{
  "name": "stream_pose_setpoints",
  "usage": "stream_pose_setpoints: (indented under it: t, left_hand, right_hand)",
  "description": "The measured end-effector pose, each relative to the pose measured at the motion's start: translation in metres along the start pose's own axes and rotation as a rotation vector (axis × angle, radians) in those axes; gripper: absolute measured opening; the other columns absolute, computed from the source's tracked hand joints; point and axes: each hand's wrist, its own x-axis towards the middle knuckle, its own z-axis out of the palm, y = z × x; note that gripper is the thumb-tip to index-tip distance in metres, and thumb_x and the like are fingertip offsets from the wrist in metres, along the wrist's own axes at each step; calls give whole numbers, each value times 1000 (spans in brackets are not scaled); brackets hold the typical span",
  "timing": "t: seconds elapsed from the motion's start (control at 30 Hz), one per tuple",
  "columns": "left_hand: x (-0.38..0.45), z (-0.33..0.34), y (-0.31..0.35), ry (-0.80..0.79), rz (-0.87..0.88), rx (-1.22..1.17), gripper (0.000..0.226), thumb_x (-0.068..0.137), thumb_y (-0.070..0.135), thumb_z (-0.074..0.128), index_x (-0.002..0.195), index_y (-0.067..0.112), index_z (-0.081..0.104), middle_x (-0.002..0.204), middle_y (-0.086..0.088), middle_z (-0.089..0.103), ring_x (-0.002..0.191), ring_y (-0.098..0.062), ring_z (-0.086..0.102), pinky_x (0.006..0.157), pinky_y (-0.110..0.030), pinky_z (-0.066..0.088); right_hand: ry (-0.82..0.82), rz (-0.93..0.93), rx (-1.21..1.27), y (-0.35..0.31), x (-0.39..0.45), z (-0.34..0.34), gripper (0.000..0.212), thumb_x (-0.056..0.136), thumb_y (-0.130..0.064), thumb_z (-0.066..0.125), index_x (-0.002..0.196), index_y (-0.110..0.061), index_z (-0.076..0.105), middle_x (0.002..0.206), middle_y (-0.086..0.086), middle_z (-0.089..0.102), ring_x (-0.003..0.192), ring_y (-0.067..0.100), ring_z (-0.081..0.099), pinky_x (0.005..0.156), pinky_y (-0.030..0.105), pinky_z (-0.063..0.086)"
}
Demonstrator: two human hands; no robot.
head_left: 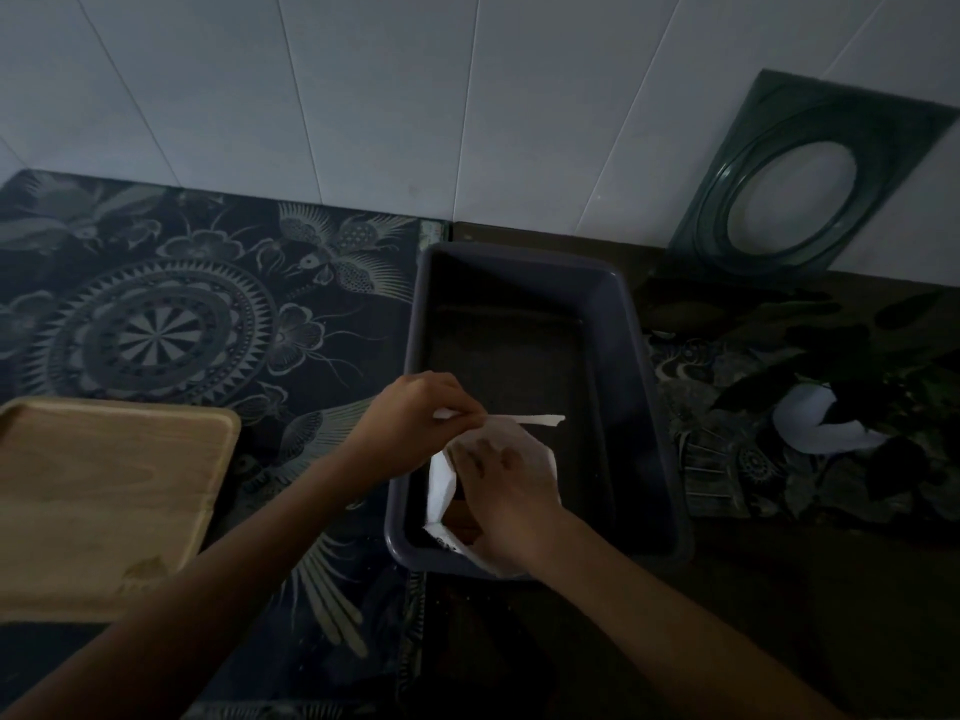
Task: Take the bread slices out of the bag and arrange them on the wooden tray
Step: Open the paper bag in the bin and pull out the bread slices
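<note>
Nearest, both forearms are reaching in from the near edge of the table (727, 589). The right hand (511, 493) is pushing into the open mouth of the bag (441, 485), fingers buried under the thin film, so I cannot tell whether they are closing on anything. The left hand (415, 413) is pinching the bag's upper lip between thumb and fingertips and is holding it up and open.

The bag is sitting in the near left corner of a dark bin (644, 387), which is standing mid-table. It is looking white and translucent, crumpled, with a torn strip of its rim sticking out to the right. A brownish edge is showing low inside it, probably the bread (460, 519), though the dim light is making that hard to confirm, and no count of slices is possible.

The tray (104, 491), pale wood with a raised rim, is lying at the near left edge, well apart from the bin, and is carrying 0 slices. So the task is only starting: the bag is being opened, and every slice is yet to be lifted out and laid down.

Farther off, a patterned cloth (171, 304) is covering the left of the table, leaves (857, 350) are lying at the right edge, and a green frame (810, 163) is leaning on the wall.
</note>
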Motion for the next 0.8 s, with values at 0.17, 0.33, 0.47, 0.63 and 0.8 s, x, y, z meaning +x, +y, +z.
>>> stream_pose_setpoints:
  t: [0.17,0.33,0.47,0.63,0.8]
  left_hand:
    - [3,1,1,10,11,-3,10,89,22,76,96,20,82,92,4,74,82,-11,69,73,-41,59]
    - [5,-1,-3,-2,6,-1,10,89,21,75,96,19,82,92,5,73,80,-10,69,73,-41,59]
    - [3,-8,-8,-8,-6,0,10,89,22,75,97,22,82,93,5,73,81,-9,70,74,-40,60]
    - [1,-10,-9,-15,-2,-2,11,90,22,74,98,22,82,93,5,74,85,-10,69,76,-41,59]
    - [-1,-8,-9,-14,20,-22,12,89,18,75,98,18,82,94,1,75,85,-14,70,74,-43,60]
  right_hand:
    - [-88,40,56,-6,10,-5,98,96,-34,62,161,-8,-7,168,22,5,154,39,14,125,53,17]
    - [-54,56,70,-8,23,1,87,102,-38,56,161,-8,0,166,22,15,150,39,25,122,51,25]
    - [-38,88,100,-9,33,18,90,102,-33,59,161,-8,-4,167,22,13,151,39,23,122,53,28]
    - [-19,104,146,-10,41,29,78,106,-30,49,159,-3,-1,163,28,17,147,45,28,116,57,35]
    - [-10,152,235,-10,44,32,68,107,-23,42,158,1,4,160,32,21,143,50,32,113,59,37]
